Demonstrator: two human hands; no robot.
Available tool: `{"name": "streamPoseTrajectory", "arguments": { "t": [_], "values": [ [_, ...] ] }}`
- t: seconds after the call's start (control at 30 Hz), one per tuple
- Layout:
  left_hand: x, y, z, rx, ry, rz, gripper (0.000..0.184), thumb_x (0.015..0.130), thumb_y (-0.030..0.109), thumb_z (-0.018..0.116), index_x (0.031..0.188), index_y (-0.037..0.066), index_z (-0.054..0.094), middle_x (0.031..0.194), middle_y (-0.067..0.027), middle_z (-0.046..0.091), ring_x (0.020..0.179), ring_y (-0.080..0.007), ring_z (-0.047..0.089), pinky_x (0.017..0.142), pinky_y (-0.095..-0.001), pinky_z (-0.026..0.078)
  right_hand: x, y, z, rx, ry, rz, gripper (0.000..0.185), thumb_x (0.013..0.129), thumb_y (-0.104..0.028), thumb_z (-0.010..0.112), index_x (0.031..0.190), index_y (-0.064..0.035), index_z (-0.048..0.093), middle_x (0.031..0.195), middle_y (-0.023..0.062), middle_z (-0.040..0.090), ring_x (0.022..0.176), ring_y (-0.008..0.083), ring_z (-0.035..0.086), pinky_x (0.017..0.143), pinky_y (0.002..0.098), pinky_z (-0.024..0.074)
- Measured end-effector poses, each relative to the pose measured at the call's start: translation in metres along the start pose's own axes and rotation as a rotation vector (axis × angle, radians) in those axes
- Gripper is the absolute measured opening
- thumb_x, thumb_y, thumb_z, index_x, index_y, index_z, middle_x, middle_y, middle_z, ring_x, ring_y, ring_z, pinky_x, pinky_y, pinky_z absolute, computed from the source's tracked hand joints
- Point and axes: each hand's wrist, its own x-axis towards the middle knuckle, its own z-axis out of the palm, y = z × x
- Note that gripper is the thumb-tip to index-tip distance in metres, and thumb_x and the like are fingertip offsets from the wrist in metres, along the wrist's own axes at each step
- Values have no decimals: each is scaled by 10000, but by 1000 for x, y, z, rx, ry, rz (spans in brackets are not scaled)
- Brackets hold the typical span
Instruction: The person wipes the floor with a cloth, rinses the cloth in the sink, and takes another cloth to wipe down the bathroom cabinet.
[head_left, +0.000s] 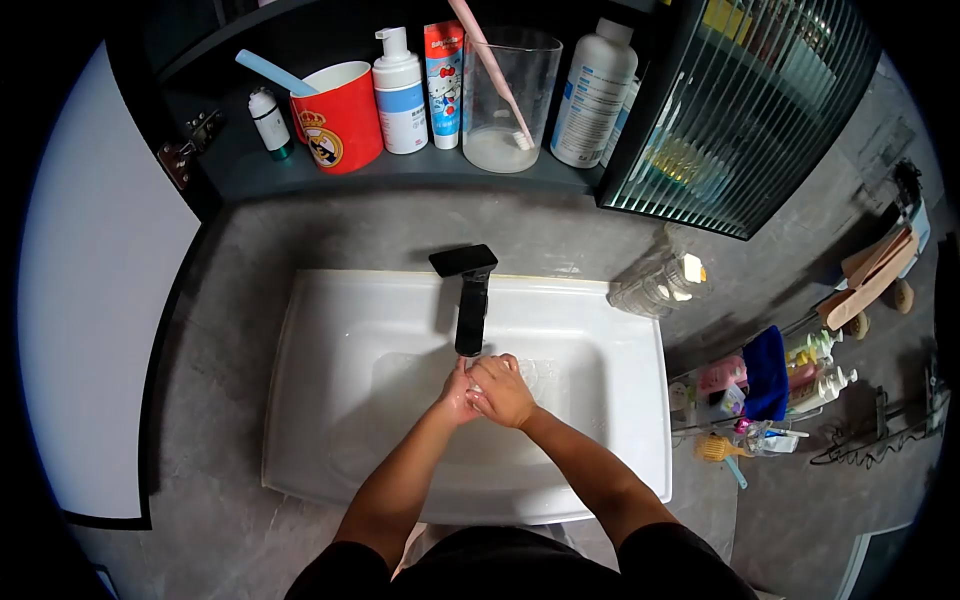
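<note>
Under the black faucet (472,310), my two hands meet over the white sink (330,440). My right hand (505,390) lies curled over my left hand (457,397), its fingers closed around it. Most of my left hand's fingers are hidden beneath the right, so their pose is unclear. Both hands look wet, and a small whitish patch shows between them; whether it is water, foam or something solid I cannot tell. The faucet's spout ends just above my fingers.
Above, a dark shelf (420,170) carries a red mug (345,125), a pump bottle (402,100), a toothpaste tube (445,90), a clear cup (505,140) with a pink toothbrush, and a white bottle (595,95). A clear container (655,288) stands at the sink's back right corner.
</note>
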Motion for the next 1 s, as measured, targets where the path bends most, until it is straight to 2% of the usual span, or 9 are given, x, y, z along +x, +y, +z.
{"name": "streamPoseTrajectory", "arguments": {
  "t": [0.13,0.23,0.33,0.43,0.53,0.63,0.87,0.97,1.0],
  "values": [
    [2,-3,4,-38,19,15,656,902,716,305,1238,201,531,1217,-5,577,1051,-170,592,826,-362,492,6,3,25,49,153,173,233,899,-257,559,1023,-61,546,991,89,568,904,286,522,847,438,389],
    [-2,-9,-3,-22,-203,33,495,920,594,466,1186,184,550,1111,10,594,954,-137,595,737,-308,476,3,21,37,1147,173,973,207,965,-243,522,1044,-55,554,975,18,592,932,167,542,850,336,417],
    [-2,-6,-41,83,-340,-11,323,853,307,729,1093,167,563,930,6,578,801,-103,568,625,-279,438,-6,36,41,1095,-29,492,262,1009,-297,481,1114,-73,569,1060,-36,593,1012,80,524,893,268,416],
    [-10,-3,-22,134,-40,125,288,836,166,725,1069,133,558,931,-24,594,806,-139,594,635,-311,472,1,26,26,1327,60,672,348,1024,-363,434,1165,-92,600,1075,-26,615,1012,90,535,918,249,411],
    [-12,10,-9,190,-23,233,322,791,21,687,1075,103,558,927,-31,603,838,-167,610,670,-329,498,10,16,9,1329,134,717,327,1027,-279,447,1283,-106,551,1134,-13,616,1061,93,525,964,259,394],
    [-11,16,-11,200,-62,165,352,763,-28,653,1083,80,553,937,-37,613,872,-192,620,726,-355,514,9,21,12,1203,125,636,301,1023,-201,448,1283,-89,551,1133,-11,618,1055,100,534,962,268,401],
    [-24,19,3,272,2,268,271,814,122,715,1057,137,595,911,5,615,778,-126,590,602,-301,465,1,6,-35,759,129,493,270,983,-97,467,1223,-39,576,1122,46,633,980,128,551,900,285,429],
    [-31,17,8,241,11,232,235,823,174,727,1023,137,609,863,13,616,708,-102,570,528,-284,426,16,-10,-52,402,343,329,300,953,-73,474,1235,-36,570,1180,106,609,994,187,579,914,288,427],
    [-34,16,7,201,-16,226,219,834,186,715,1019,134,611,859,9,617,707,-107,570,532,-285,430,33,-30,-74,336,308,314,399,896,-118,567,1286,-44,525,1286,171,539,1116,320,553,966,365,420]
  ]
}}
